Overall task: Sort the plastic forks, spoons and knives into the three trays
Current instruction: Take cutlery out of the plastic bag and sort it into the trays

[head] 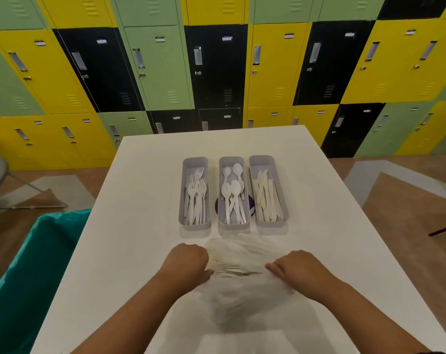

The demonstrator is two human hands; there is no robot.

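Note:
Three grey trays stand side by side on the white table. The left tray holds several white forks. Spoons fill the middle tray, and knives lie in the right tray. In front of the trays lies a clear plastic bag, blurred, with white cutlery showing inside. My left hand is closed on the bag's left side. My right hand grips its right side.
A bin with a teal liner stands against the table's left edge. A dark round object peeks out from under the middle tray. Yellow, green and black lockers line the wall behind. A chair stands at far left.

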